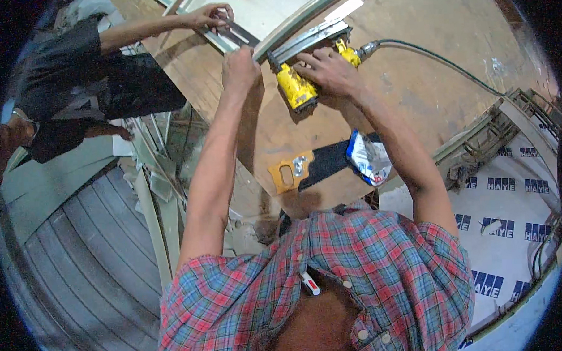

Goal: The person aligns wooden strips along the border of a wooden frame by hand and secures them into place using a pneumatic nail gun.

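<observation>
Left hand [243, 68]: fingers curled in at the corner of the pale green frame [300, 19]; I cannot tell whether it grasps the rail or only braces it.
Right hand [330, 71]: wrapped over the handle of the yellow nail gun [298, 91]; trigger finger unclear to me.
Nail gun: on its side toward the table's far edge, magazine alongside the frame, nose near the left hand.
Co-worker's hand [210, 17]: by the table's left edge, beside a dark strip [242, 36].
Technique: I judge the frame wants pressing flat, the tool seated squarely, and all fingers clear of the nose.
Hose [447, 56]: thin, dark, smooth, curving to the right edge; I would leave it slack.
Table [414, 103]: brown, scuffed, wood-like sheet.
Near edge: saw [287, 175], yellow looped handle, flat dark blade; crinkled white-and-blue plastic packet [368, 160] overlapping the blade.
</observation>
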The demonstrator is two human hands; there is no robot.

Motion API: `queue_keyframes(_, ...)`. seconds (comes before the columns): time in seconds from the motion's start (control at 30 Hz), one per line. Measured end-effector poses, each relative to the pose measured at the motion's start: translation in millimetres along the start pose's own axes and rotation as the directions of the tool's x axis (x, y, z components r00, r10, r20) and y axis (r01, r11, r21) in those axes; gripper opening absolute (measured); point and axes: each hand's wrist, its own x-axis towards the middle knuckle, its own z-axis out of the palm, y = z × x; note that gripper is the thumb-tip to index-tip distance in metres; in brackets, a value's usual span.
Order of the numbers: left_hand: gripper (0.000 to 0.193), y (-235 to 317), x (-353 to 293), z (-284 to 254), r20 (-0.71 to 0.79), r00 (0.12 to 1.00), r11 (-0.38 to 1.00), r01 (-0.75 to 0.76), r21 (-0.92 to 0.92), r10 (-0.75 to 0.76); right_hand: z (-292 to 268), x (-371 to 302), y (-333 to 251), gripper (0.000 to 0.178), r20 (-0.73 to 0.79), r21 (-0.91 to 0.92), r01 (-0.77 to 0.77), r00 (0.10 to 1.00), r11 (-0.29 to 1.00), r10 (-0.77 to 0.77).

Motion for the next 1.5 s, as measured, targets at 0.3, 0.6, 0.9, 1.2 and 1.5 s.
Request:
queue_keyframes(0.3, 0.029, -5.0, 5.6, 4.9, -0.027, 1.0, 0.999, 0.015, -0.032, -0.015, 2.8, 6.5, 1.5, 0.045, 0.162, 0.003, -0.081, 0.984, 0.997, 0.079)
queue_keyframes(0.6, 0.034, -23.3, -12.0, 1.9, 0.002, 1.0, 0.992, 0.002, -0.129, -0.002, -3.4, 3.2, -12.9, 0.051, 0.075, 0.123, -0.078, 0.995, 0.989, 0.069)
queue_keyframes(0.9, 0.038, -35.7, -10.2, -21.9, -0.042, 0.983, 0.978, -0.182, -0.101, 0.178, -9.2, 5.2, -29.7, 0.051, 0.127, 0.124, -0.011, 0.992, 0.992, -0.005)
queue_keyframes(1.2, 0.032, -25.5, 18.1, -31.6, 0.28, 0.952, 0.991, -0.106, -0.084, 0.126, -5.5, 8.4, -26.4, 0.049, 0.175, 0.093, -0.028, 0.985, 0.995, 0.011)
queue_keyframes(1.5, 0.031, -38.2, 9.7, -13.4, 0.139, 0.983, 0.98, -0.098, -0.171, 0.123, -0.1, 10.8, -30.1, 0.042, 0.113, 0.128, -0.107, 0.989, 0.986, 0.093)
